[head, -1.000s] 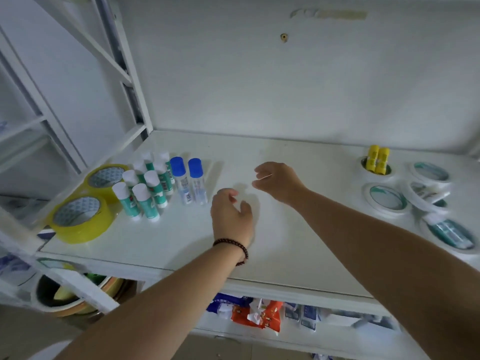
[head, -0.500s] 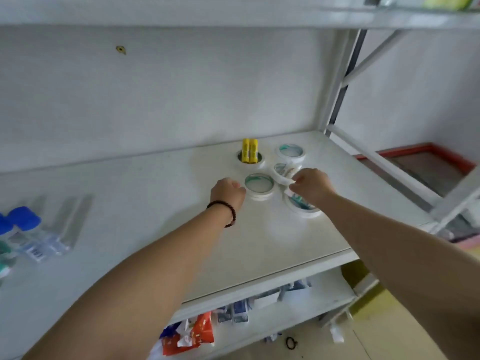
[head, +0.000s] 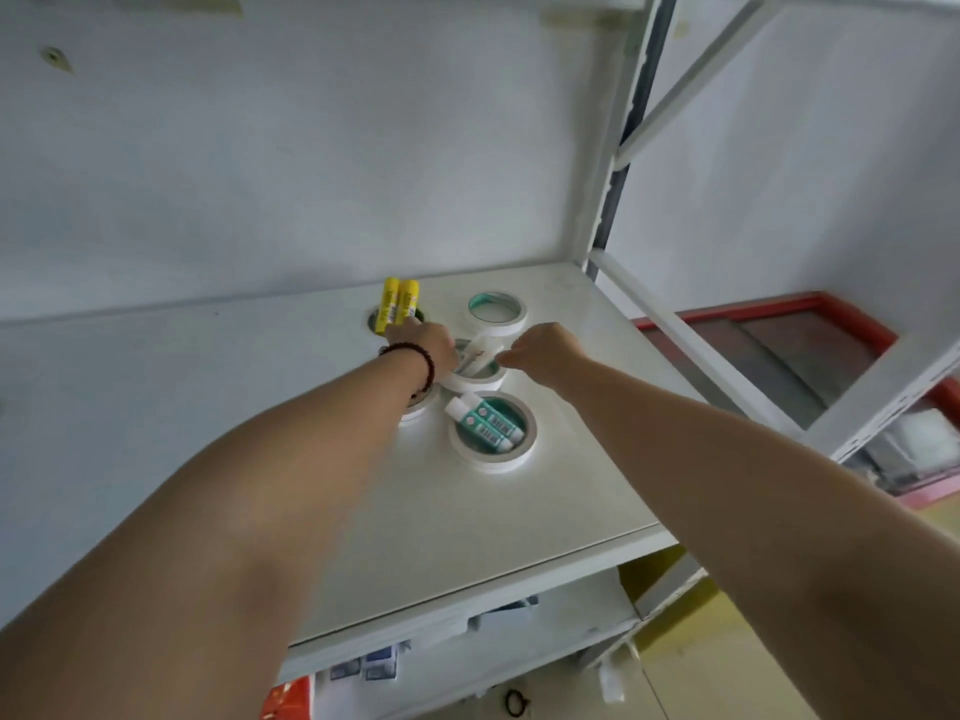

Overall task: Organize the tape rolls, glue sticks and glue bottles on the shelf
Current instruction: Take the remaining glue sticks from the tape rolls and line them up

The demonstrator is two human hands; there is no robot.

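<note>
Teal glue sticks [head: 485, 422], labels unreadable; yellow glue sticks [head: 397, 304], print blurred

Both hands (left hand [head: 423, 343], right hand [head: 543, 350]) reached the middle tape roll [head: 475, 379].

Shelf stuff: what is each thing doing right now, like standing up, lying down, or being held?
Yellow glue sticks: upright inside a tape roll.
Green glue sticks: lying inside the front tape roll.
Back tape roll: flat, empty.
Middle tape roll: both hands reach in.
Left hand: curled, grip hidden.
Right hand: pinching something white.
</note>
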